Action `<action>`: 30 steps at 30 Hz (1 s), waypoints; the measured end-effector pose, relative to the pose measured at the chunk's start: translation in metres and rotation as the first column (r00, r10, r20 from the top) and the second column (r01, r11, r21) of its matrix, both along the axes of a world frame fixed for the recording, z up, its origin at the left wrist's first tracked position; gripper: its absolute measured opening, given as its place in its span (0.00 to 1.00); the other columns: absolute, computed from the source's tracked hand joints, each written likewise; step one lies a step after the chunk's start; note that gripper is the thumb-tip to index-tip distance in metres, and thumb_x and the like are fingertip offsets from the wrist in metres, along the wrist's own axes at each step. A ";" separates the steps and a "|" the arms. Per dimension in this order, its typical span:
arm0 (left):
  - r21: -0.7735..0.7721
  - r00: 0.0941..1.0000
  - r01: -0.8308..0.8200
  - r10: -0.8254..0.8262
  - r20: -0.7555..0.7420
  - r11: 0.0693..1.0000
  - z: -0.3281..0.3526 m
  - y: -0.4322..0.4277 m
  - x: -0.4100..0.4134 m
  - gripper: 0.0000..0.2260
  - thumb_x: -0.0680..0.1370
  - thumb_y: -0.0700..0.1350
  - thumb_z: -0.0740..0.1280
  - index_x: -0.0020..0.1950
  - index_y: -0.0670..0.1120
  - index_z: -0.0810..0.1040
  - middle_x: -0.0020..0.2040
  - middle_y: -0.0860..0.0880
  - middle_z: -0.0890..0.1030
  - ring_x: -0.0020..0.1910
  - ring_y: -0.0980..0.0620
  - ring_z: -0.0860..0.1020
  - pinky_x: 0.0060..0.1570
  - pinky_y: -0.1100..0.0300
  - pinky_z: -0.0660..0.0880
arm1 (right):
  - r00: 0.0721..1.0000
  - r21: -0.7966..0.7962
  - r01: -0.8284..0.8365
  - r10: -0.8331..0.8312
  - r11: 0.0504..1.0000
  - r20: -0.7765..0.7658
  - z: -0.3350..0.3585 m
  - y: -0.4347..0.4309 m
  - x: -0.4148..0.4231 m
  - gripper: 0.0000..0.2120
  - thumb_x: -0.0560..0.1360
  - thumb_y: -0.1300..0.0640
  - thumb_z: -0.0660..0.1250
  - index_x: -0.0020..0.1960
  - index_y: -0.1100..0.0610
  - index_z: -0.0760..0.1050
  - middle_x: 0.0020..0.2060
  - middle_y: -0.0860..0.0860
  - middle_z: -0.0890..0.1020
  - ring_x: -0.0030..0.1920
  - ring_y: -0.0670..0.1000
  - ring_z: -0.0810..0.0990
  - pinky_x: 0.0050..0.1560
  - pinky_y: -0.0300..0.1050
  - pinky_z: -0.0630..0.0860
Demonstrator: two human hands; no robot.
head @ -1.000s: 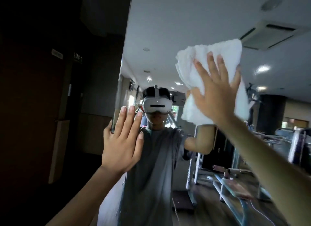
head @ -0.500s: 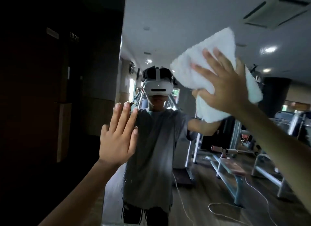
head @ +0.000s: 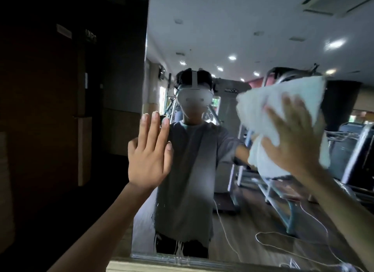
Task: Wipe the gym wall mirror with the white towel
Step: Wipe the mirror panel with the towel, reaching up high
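Observation:
The gym wall mirror fills the middle and right of the head view and reflects a person in a headset and grey shirt. The bunched white towel lies against the glass at the right. My right hand presses it there with spread fingers, blurred by motion. My left hand rests flat on the mirror near its left edge, fingers straight and together, holding nothing.
A dark wall with a door lies left of the mirror. A wooden ledge runs along the mirror's bottom edge, with water drips on the glass above it. Gym machines, a bench and a white cable show only as reflections.
My right hand has swept the towel down the mirror and to the right. The view has tilted downward, showing the mirror's bottom edge. My left hand stays flat on the glass.

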State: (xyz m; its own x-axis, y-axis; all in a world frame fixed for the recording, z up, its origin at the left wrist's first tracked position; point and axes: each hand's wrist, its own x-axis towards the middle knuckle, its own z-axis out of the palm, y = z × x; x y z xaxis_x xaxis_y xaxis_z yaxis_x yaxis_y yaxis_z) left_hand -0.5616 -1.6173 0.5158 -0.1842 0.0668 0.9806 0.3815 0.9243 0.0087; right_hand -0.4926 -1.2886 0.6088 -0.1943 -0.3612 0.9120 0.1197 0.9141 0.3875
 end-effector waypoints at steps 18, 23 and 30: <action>-0.029 0.998 -0.027 0.026 -0.052 0.999 -0.003 -0.005 -0.004 0.26 0.83 0.50 0.54 0.81 0.45 0.57 0.81 0.42 0.57 0.81 0.42 0.52 0.74 0.51 0.54 | 0.999 -0.199 -0.013 0.006 0.980 -0.038 -0.081 -0.055 -0.006 0.34 0.71 0.42 0.61 0.76 0.48 0.63 0.78 0.57 0.61 0.77 0.59 0.59 0.70 0.67 0.56; -0.029 0.997 -0.015 0.013 -0.076 0.999 -0.009 -0.001 -0.002 0.26 0.83 0.49 0.52 0.81 0.44 0.56 0.80 0.40 0.59 0.80 0.42 0.55 0.65 0.44 0.67 | 0.996 -0.439 -0.066 0.032 0.896 -0.083 -0.054 -0.125 -0.019 0.35 0.74 0.40 0.59 0.79 0.49 0.60 0.79 0.59 0.61 0.78 0.59 0.58 0.71 0.65 0.56; -0.032 0.999 0.030 -0.031 -0.017 0.999 -0.028 -0.004 0.002 0.26 0.84 0.51 0.50 0.82 0.47 0.53 0.81 0.42 0.57 0.81 0.44 0.52 0.57 0.45 0.68 | 0.987 0.053 -0.082 0.074 0.995 0.143 -0.199 -0.115 -0.011 0.31 0.77 0.40 0.59 0.79 0.45 0.61 0.79 0.54 0.61 0.78 0.55 0.61 0.66 0.66 0.66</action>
State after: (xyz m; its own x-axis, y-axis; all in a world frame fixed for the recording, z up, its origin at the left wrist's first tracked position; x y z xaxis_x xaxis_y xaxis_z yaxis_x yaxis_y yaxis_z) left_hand -0.5596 -1.6208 0.4879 -0.1646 0.1036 0.9809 0.4092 0.9120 -0.0277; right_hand -0.5037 -1.4031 0.4097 -0.2887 -0.4320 0.8544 -0.0108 0.8938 0.4483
